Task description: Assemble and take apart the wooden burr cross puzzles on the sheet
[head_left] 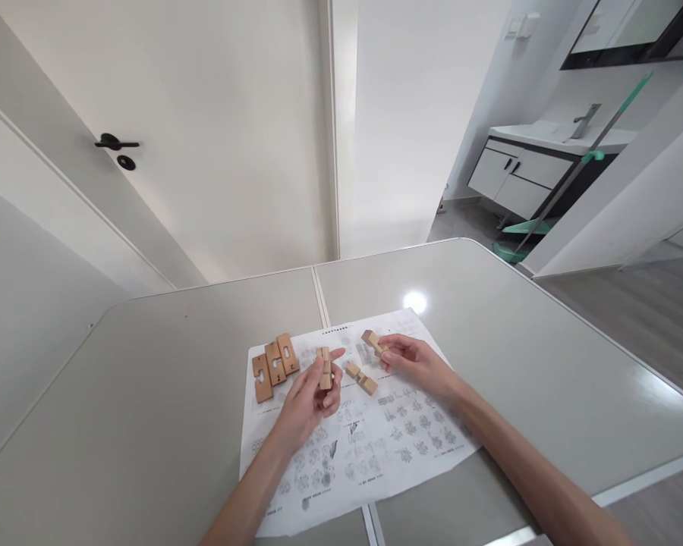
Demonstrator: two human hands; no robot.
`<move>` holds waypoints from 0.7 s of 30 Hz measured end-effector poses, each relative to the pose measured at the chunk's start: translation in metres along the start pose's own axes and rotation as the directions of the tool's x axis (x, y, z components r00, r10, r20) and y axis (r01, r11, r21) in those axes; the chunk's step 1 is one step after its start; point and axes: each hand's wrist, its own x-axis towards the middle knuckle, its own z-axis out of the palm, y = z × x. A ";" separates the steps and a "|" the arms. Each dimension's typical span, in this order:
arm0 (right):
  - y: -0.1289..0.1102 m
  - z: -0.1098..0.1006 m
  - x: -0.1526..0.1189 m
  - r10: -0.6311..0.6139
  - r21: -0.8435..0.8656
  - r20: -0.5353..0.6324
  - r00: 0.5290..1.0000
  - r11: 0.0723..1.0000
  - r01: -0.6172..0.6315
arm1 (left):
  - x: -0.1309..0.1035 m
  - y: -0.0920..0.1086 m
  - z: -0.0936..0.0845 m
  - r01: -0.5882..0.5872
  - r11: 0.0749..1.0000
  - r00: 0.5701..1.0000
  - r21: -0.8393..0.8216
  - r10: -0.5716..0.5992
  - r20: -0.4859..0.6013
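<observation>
My left hand point(313, 390) is closed around a light wooden puzzle piece point(325, 370), held upright between thumb and fingers above the printed sheet. To the right, my right hand point(410, 358) pinches a second notched wooden piece point(371, 341) by its near end. Between the hands, a third notched wooden piece point(363, 378) lies on the paper. Left of my left hand, three darker flat wooden pieces with cut-out slots point(275, 364) lie side by side, with small marks on them. Under everything is a white sheet point(369, 485) printed with small assembly drawings.
The grey table point(165, 425) has a pale seam point(320, 297) across it. Beyond its far edge stands a white door point(205, 114) with a black handle point(117, 142). At the back right are a sink cabinet point(520, 171) and a green-handled broom point(595, 152).
</observation>
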 end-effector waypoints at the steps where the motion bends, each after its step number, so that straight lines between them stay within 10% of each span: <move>1: -0.001 0.002 0.000 -0.009 0.042 0.029 1.000 0.999 0.007 | -0.001 -0.002 0.001 -0.004 1.000 1.000 0.016 0.004 0.007; 12: 0.005 0.018 0.002 -0.080 0.442 0.229 0.970 0.897 -0.030 | 0.000 -0.005 0.002 -0.005 0.991 0.997 0.134 -0.005 0.075; 21: 0.001 0.030 -0.005 -0.149 0.265 0.271 0.951 0.961 0.075 | 0.000 -0.022 0.007 -0.103 0.897 0.981 0.430 0.020 0.192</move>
